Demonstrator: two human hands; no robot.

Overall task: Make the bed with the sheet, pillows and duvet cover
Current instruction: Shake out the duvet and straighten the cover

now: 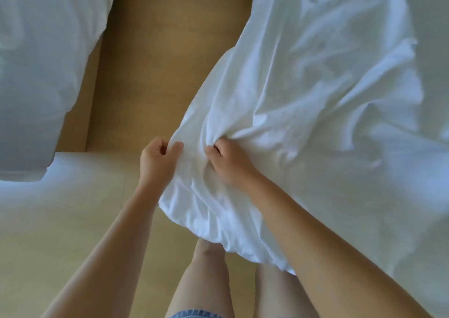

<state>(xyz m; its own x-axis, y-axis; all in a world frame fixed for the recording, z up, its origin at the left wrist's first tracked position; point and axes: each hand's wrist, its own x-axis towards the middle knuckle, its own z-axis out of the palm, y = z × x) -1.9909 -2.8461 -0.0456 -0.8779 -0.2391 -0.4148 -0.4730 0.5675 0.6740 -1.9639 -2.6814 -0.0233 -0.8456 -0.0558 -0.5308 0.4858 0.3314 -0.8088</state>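
Note:
A white sheet (315,87) lies crumpled over the bed on the right, its near corner bunched and hanging over the floor in front of me. My left hand (156,158) pinches the sheet's left edge between thumb and curled fingers. My right hand (229,162) grips a bunched fold of the same sheet a little to the right, fingers dug into the cloth. Both arms reach forward from the bottom of the view.
A second bed with white bedding (38,62) fills the upper left. A tan wooden floor (155,50) runs between the two beds. My bare legs (204,281) stand at the bottom centre, partly under the hanging sheet.

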